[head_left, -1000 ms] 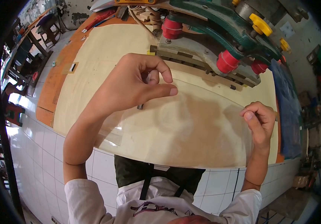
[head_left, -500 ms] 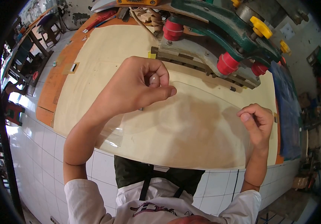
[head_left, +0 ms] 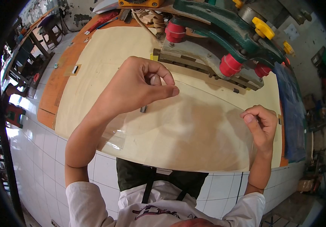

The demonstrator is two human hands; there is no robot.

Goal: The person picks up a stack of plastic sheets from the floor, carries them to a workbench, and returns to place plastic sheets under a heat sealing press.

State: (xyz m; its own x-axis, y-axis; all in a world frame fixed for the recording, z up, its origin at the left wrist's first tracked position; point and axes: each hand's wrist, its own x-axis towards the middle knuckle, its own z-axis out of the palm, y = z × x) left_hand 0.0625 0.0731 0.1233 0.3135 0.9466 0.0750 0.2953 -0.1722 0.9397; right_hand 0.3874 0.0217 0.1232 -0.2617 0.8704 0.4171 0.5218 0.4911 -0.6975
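A clear plastic sheet [head_left: 193, 128] stretches between my two hands over the cream table covering [head_left: 91, 64]. My left hand [head_left: 138, 85] pinches its far left corner between thumb and index finger, with the other fingers curled in. At the far right corner, my right hand [head_left: 262, 123] is closed in a similar pinch. The sheet's far edge runs as a thin line from hand to hand, just in front of the machine's metal bar [head_left: 204, 70]. Light glints off its near left part. Beneath my left wrist shows a small dark piece [head_left: 143, 109].
Behind the sheet stands a machine with a green frame [head_left: 216, 28], red cylinders [head_left: 230, 65] and yellow knobs [head_left: 263, 28]. Blue plastic sheeting [head_left: 292, 113] hangs at the table's right side. A red stool [head_left: 14, 113] and a workbench [head_left: 26, 34] are off to the left.
My left index fingertip has moved slightly right and the left hand a little up, showing more of the small dark piece. My right hand stays nearly still.
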